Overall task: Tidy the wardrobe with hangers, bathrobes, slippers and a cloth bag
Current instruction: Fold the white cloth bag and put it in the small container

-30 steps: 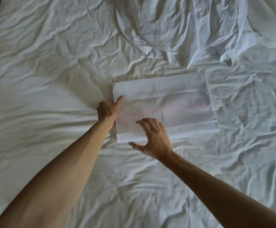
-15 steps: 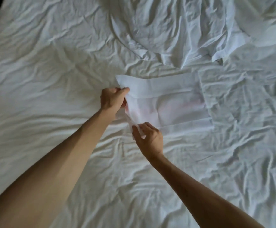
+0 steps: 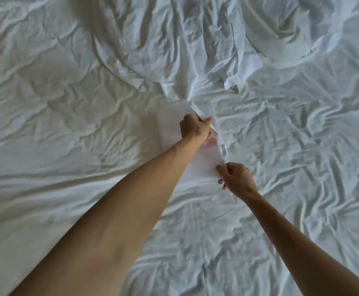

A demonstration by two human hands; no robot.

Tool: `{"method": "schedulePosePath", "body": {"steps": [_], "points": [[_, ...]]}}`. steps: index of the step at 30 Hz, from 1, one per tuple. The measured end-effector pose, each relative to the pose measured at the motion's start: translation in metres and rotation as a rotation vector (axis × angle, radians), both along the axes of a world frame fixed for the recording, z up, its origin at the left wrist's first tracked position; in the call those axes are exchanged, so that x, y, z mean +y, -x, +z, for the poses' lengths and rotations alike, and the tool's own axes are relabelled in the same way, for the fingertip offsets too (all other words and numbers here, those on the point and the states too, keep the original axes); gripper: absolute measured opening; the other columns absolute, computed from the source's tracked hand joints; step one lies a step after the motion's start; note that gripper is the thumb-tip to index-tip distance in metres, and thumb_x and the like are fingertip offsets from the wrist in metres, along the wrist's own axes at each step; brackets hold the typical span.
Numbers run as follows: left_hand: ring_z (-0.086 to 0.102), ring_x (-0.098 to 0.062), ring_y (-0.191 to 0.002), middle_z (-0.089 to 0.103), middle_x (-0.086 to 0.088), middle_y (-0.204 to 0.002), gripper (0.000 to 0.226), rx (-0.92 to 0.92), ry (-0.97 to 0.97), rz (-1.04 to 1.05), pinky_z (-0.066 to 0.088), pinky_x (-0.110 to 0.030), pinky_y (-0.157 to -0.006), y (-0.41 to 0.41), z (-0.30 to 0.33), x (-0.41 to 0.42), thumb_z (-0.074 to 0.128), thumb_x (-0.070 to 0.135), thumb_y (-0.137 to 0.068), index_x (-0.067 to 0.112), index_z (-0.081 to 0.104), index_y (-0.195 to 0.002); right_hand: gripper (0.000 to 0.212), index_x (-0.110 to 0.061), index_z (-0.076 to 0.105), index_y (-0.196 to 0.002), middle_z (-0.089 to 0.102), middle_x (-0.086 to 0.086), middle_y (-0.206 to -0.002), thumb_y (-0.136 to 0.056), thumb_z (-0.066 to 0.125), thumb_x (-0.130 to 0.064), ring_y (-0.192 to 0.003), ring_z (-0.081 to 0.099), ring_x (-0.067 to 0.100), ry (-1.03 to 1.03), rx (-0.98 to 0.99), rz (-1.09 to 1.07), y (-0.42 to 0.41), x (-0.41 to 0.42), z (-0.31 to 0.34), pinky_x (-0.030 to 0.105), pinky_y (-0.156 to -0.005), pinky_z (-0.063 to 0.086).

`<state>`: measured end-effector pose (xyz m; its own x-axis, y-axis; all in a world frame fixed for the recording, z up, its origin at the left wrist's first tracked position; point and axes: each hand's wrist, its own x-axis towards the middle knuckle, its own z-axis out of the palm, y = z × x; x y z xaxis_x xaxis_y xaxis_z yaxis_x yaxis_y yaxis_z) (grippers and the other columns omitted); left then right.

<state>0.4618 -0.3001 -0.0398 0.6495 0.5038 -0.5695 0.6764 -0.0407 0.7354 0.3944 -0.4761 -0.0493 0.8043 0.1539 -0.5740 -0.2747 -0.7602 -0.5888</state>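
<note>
Fingers (image 3: 205, 121) on thin white cloth bag (image 3: 200, 165)

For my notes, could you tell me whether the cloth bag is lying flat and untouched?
No, both the left hand and right hand grip the cloth bag, lifting its edge.

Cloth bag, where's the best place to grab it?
By the raised edge strip, as both hands do: left hand pinches its far end, right hand its near end. The cloth bag lies flat on the sheet, so that lifted edge is probably easiest.
</note>
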Motion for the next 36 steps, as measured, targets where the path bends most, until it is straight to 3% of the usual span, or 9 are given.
{"method": "schedulePosePath", "body": {"steps": [4, 9, 12, 14, 17, 20, 24, 29, 36], "points": [[0.073, -0.017, -0.076, 0.077, -0.002, -0.08, 0.031, 0.01, -0.106, -0.146, 0.059, -0.028, -0.079, 0.004, -0.019, 0.002, 0.074, 0.039, -0.087, 0.009, 0.077, -0.088, 0.04, -0.017, 0.06, -0.063, 0.064, -0.003, -0.056, -0.088, 0.059, -0.048, -0.056, 0.063, 0.021, 0.232, -0.096, 0.041, -0.006, -0.002, -0.01, 0.031, -0.053, 0.049], [0.066, -0.023, -0.094, 0.07, -0.004, -0.1, 0.039, -0.117, -0.474, -0.007, 0.047, -0.027, -0.081, 0.026, -0.007, 0.066, 0.073, 0.044, -0.085, 0.013, 0.069, -0.109, 0.042, -0.022, 0.071, -0.098, 0.071, -0.006, -0.08, -0.08, 0.069, -0.06, -0.077, 0.065, 0.014, 0.175, -0.341, -0.119, -0.044, 0.01, -0.003, 0.029, -0.067, 0.048], [0.069, -0.029, -0.096, 0.076, -0.009, -0.096, 0.055, 0.164, -0.36, 0.0, 0.048, -0.026, -0.079, 0.044, -0.014, 0.107, 0.07, 0.061, -0.082, 0.008, 0.074, -0.096, 0.056, -0.014, 0.073, -0.104, 0.073, -0.001, -0.086, -0.077, 0.073, -0.062, -0.082, 0.067, 0.013, 0.009, -0.164, -0.164, -0.089, 0.028, -0.006, 0.032, -0.078, 0.054], [0.073, -0.027, -0.082, 0.076, -0.01, -0.08, 0.06, 0.254, -0.19, 0.013, 0.059, -0.033, -0.081, 0.053, -0.018, 0.116, 0.072, 0.069, -0.074, 0.009, 0.075, -0.076, 0.062, -0.005, 0.073, -0.082, 0.064, 0.002, -0.068, -0.072, 0.073, -0.066, -0.066, 0.059, 0.01, -0.049, -0.074, -0.12, -0.111, 0.045, -0.006, 0.032, -0.065, 0.048], [0.074, -0.018, -0.075, 0.077, -0.006, -0.084, 0.041, 0.231, 0.072, 0.105, 0.061, -0.029, -0.075, 0.053, -0.024, 0.112, 0.083, 0.055, -0.074, 0.014, 0.074, -0.076, 0.053, -0.008, 0.064, -0.059, 0.052, -0.007, -0.047, -0.072, 0.081, -0.056, -0.043, 0.047, 0.002, -0.116, 0.055, -0.105, -0.13, 0.07, -0.012, 0.021, -0.044, 0.035], [0.075, -0.021, -0.083, 0.078, -0.008, -0.092, 0.029, 0.167, 0.203, 0.166, 0.061, -0.035, -0.084, 0.051, -0.037, 0.108, 0.088, 0.038, -0.075, 0.013, 0.074, -0.082, 0.034, -0.011, 0.077, -0.077, 0.071, -0.003, -0.063, -0.073, 0.086, -0.043, -0.055, 0.066, 0.008, -0.219, 0.138, -0.117, -0.14, 0.083, -0.022, 0.02, -0.053, 0.051], [0.071, -0.012, -0.069, 0.075, -0.002, -0.084, 0.013, 0.014, 0.186, 0.193, 0.058, -0.021, -0.063, 0.056, -0.035, 0.108, 0.083, 0.02, -0.082, 0.012, 0.075, -0.089, 0.018, -0.012, 0.077, -0.088, 0.073, 0.001, -0.077, -0.081, 0.081, -0.029, -0.065, 0.065, 0.01, -0.297, 0.013, -0.086, -0.142, 0.084, -0.025, 0.025, -0.059, 0.054], [0.069, -0.01, -0.075, 0.076, 0.0, -0.083, 0.009, -0.199, -0.032, -0.002, 0.053, -0.022, -0.07, 0.078, -0.006, 0.117, 0.083, 0.019, -0.08, 0.019, 0.074, -0.082, 0.018, -0.011, 0.074, -0.089, 0.072, -0.003, -0.082, -0.08, 0.083, -0.025, -0.07, 0.066, 0.007, -0.389, -0.281, 0.054, -0.124, 0.057, -0.002, 0.02, -0.067, 0.052], [0.057, -0.02, -0.09, 0.063, 0.0, -0.094, 0.027, -0.501, -0.656, -0.663, 0.049, -0.031, -0.077, 0.159, 0.02, 0.098, 0.075, -0.001, -0.067, 0.016, 0.076, -0.088, 0.012, -0.018, 0.08, -0.093, 0.067, 0.003, -0.093, -0.081, 0.077, -0.018, -0.082, 0.061, 0.027, -0.255, -0.838, 0.661, -0.062, -0.01, 0.01, 0.034, -0.068, 0.052]]}}
